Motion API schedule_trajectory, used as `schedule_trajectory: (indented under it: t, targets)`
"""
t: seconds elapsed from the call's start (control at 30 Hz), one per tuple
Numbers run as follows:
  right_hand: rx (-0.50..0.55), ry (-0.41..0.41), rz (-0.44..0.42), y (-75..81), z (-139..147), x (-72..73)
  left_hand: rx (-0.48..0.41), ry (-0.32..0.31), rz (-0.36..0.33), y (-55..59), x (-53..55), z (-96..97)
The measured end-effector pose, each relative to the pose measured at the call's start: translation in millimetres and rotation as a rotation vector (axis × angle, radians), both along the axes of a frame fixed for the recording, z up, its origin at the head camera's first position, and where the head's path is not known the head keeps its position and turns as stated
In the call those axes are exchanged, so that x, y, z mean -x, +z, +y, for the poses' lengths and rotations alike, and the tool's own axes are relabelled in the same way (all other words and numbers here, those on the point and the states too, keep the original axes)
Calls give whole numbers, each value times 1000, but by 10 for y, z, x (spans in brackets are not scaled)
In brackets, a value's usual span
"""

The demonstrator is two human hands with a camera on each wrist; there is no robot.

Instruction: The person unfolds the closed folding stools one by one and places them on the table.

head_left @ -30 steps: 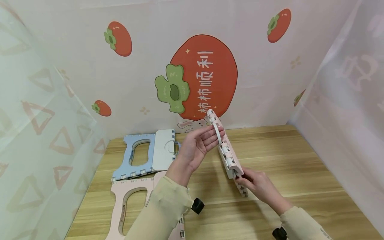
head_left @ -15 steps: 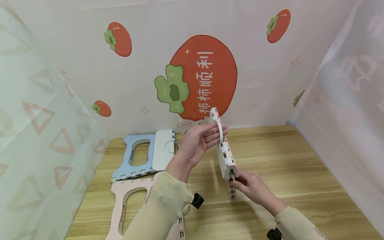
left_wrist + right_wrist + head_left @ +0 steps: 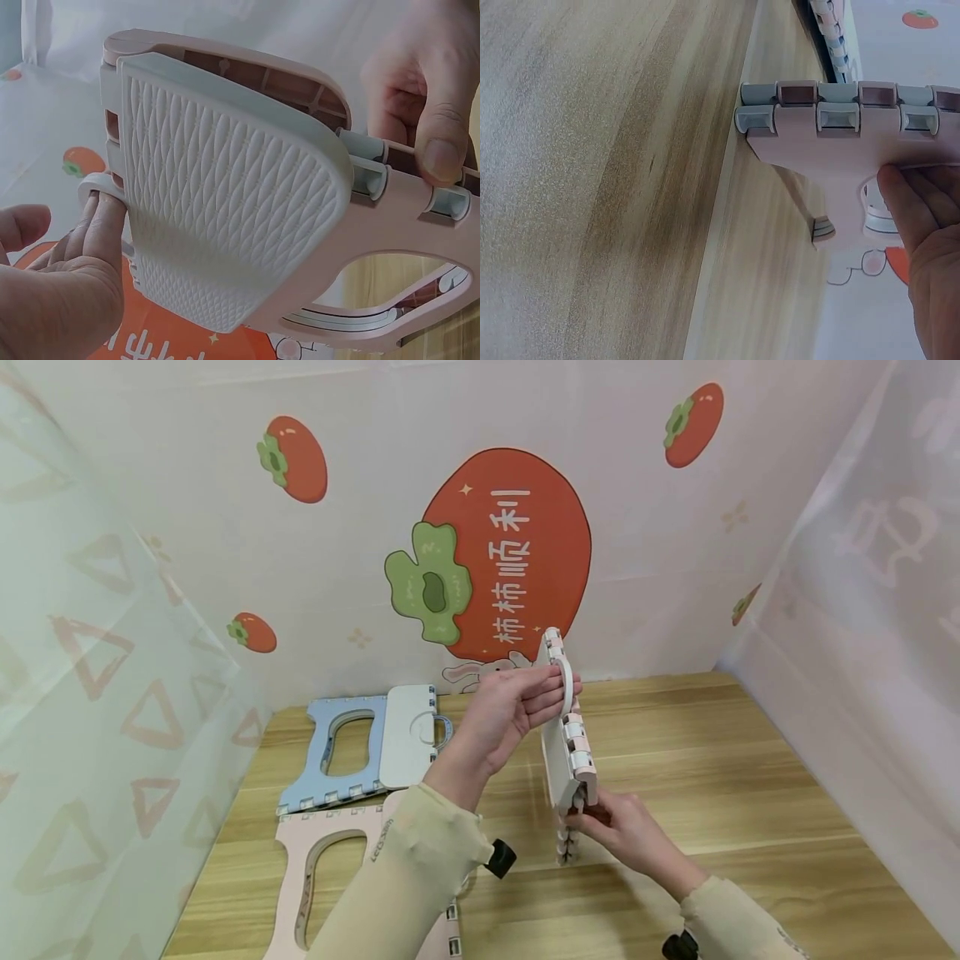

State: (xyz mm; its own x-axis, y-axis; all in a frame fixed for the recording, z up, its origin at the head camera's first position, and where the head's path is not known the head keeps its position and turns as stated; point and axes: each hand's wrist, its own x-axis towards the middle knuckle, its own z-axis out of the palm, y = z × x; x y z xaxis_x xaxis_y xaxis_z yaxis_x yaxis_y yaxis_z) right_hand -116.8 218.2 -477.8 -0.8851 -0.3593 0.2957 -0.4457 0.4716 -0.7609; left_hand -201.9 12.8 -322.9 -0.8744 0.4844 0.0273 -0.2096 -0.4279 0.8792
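A pink and white folding stool (image 3: 558, 760), folded flat, is held up on edge above the wooden table. My left hand (image 3: 517, 702) has its straight fingers through the stool's white carry loop (image 3: 567, 687), with the thumb apart. Lower down, at the near end, my right hand (image 3: 626, 827) pinches the stool's hinged leg edge between thumb and fingers. The left wrist view shows the ribbed white seat panel (image 3: 225, 187) and a pink leg (image 3: 405, 214) with an oval cut-out. In the right wrist view, a row of hinge knuckles (image 3: 840, 112) runs along the leg edge.
A blue and white folded stool (image 3: 360, 747) lies flat at the table's back left. In front of it lies a pink one (image 3: 296, 868), partly covered by my left sleeve (image 3: 405, 877). A printed cloth wall (image 3: 637, 610) stands behind the table (image 3: 712, 760).
The held stool has turned, its far top going right and its near lower end going left. My left hand has shifted right with the loop; my right hand has moved slightly left.
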Motion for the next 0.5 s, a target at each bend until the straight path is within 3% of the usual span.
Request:
schedule_trajectory:
  t: [0.5]
  targets:
    - [-12,7,-5,1,-24,-3,14,65,35,-54,-118,-83]
